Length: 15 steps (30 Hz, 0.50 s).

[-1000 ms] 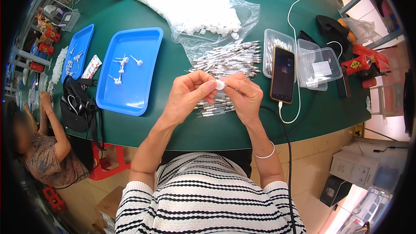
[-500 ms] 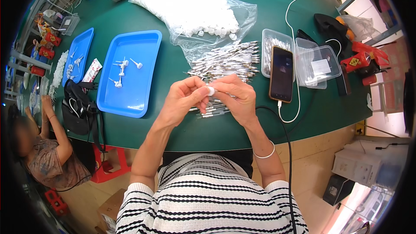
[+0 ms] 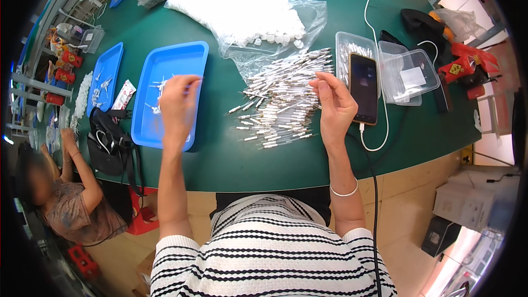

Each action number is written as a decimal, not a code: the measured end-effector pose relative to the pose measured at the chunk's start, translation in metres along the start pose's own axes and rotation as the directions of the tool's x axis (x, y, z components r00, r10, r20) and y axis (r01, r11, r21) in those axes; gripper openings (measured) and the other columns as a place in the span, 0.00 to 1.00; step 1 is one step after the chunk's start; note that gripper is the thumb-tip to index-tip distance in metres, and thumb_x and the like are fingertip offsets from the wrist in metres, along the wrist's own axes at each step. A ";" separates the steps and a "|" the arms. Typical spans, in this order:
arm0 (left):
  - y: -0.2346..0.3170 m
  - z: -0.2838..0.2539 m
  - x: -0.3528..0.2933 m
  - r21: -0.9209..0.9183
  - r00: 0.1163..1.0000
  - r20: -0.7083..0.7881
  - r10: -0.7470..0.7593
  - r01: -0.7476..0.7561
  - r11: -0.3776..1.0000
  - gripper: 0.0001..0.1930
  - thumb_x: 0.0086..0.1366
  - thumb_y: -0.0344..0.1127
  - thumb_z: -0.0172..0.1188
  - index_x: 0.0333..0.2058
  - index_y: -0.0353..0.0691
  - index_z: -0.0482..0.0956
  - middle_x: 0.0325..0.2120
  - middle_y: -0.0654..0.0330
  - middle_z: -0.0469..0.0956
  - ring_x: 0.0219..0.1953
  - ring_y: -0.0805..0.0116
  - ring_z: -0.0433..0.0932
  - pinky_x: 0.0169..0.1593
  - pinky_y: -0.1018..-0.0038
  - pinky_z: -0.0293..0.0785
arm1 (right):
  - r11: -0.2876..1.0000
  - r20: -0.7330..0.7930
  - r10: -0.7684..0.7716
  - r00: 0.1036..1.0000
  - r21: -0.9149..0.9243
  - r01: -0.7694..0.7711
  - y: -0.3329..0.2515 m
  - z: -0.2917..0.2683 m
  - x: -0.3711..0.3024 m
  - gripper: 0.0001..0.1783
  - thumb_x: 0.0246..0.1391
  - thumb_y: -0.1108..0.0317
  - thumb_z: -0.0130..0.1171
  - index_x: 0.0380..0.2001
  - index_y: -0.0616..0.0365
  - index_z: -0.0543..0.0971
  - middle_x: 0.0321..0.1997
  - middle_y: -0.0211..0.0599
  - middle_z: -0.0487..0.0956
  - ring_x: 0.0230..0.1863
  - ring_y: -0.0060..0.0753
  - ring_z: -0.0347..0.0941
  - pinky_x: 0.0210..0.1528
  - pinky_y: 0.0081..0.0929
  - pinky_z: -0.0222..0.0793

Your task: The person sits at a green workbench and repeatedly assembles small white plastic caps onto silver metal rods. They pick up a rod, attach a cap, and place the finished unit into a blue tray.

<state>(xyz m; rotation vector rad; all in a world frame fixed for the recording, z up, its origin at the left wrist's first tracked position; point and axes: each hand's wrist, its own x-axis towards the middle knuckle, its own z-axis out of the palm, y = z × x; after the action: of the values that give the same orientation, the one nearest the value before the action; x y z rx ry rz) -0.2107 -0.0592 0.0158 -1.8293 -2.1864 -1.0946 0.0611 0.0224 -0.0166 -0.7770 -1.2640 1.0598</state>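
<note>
Parted now, the left hand (image 3: pixel 177 104) hangs over the blue tray (image 3: pixel 187 58) and the right hand (image 3: pixel 337 111) beside sticks (image 3: pixel 280 104) leftward, both grips too unclear to tell, so a rightward sweep could knock the phone (image 3: pixel 364 88).

The head camera, left of a side-by-side fisheye pair, looks down and forward from above the wearer's striped knit top (image 3: pixel 275 253), across the green tabletop (image 3: pixel 236 170). The left hand (image 3: pixel 177 107) and right hand (image 3: pixel 336 107) appear fairly near, around mid-height; straight lines bow toward the margins.
</note>
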 end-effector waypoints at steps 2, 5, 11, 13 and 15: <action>0.020 0.024 0.007 -0.070 0.988 0.064 0.143 -0.139 0.988 0.03 0.58 0.27 0.60 0.32 0.38 0.79 0.28 0.57 0.77 0.33 0.60 0.75 0.36 0.68 0.71 | 1.000 0.002 0.012 1.000 -0.006 -0.012 0.002 -0.001 0.000 0.09 0.61 0.73 0.54 0.41 0.64 0.79 0.35 0.34 0.80 0.37 0.20 0.75 0.40 0.16 0.69; 0.019 0.064 0.016 -0.040 0.948 0.145 0.285 -0.282 0.959 0.04 0.56 0.26 0.61 0.31 0.39 0.80 0.27 0.58 0.76 0.34 0.60 0.73 0.38 0.68 0.71 | 1.000 0.031 0.022 0.999 -0.009 -0.022 0.002 0.001 -0.002 0.09 0.60 0.73 0.55 0.41 0.64 0.79 0.34 0.33 0.80 0.37 0.20 0.75 0.39 0.16 0.69; 0.015 0.080 0.023 0.018 0.888 0.307 0.342 -0.365 0.931 0.06 0.53 0.28 0.64 0.31 0.41 0.79 0.29 0.60 0.75 0.37 0.60 0.72 0.40 0.66 0.70 | 0.999 0.106 0.006 0.994 -0.049 -0.001 0.007 0.006 -0.007 0.08 0.58 0.75 0.56 0.40 0.64 0.80 0.34 0.33 0.80 0.34 0.19 0.75 0.36 0.16 0.66; 0.014 0.082 0.023 0.023 0.888 0.303 0.347 -0.371 0.928 0.06 0.53 0.28 0.64 0.31 0.40 0.79 0.29 0.60 0.75 0.37 0.59 0.72 0.40 0.66 0.70 | 0.999 0.127 -0.010 0.992 -0.048 0.017 0.005 0.008 -0.007 0.08 0.57 0.76 0.56 0.40 0.63 0.80 0.33 0.34 0.80 0.33 0.20 0.74 0.35 0.16 0.66; 0.011 0.084 0.022 0.000 0.888 0.328 0.321 -0.340 0.940 0.06 0.53 0.28 0.64 0.31 0.40 0.78 0.29 0.60 0.74 0.37 0.60 0.72 0.40 0.66 0.70 | 0.995 0.160 -0.014 0.987 -0.099 0.030 0.003 0.009 -0.009 0.08 0.56 0.77 0.56 0.39 0.62 0.80 0.33 0.34 0.80 0.32 0.20 0.74 0.34 0.17 0.67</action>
<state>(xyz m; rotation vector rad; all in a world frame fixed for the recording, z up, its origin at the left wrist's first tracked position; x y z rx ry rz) -0.1763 0.0069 -0.0299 -2.3836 -1.9128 -0.6946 0.0523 0.0146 -0.0205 -0.7649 -1.4689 1.0626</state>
